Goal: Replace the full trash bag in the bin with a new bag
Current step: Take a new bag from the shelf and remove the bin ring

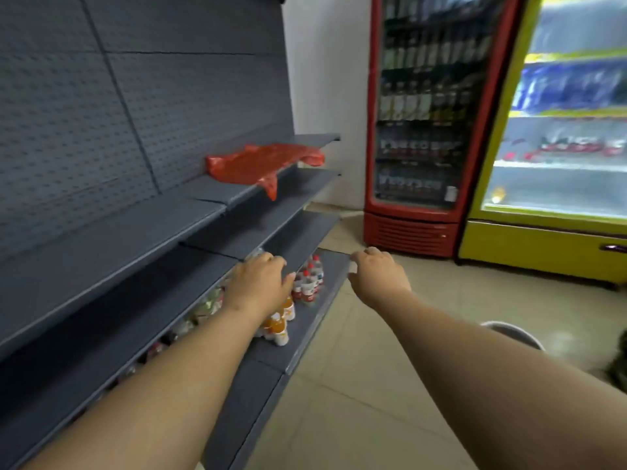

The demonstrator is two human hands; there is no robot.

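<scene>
A flat red plastic bag [261, 162] lies on an upper grey shelf [203, 201], one corner drooping over the shelf's front edge. My left hand [259, 283] is stretched forward below it, fingers loosely curled, holding nothing, over bottles on the lowest shelf. Further right, my right hand [376, 269] is also stretched forward and empty, near the end of the bottom shelf. Both hands are well below the bag and apart from it. The rim of a grey bin [515, 332] shows on the floor at the lower right, partly hidden by my right forearm.
Grey shelving [101, 130] fills the left side, with small drink bottles [307, 283] on the lowest shelf. A red drinks fridge [424, 130] and a yellow fridge [559, 232] stand ahead on the right. Beige tiled floor [373, 385] lies between.
</scene>
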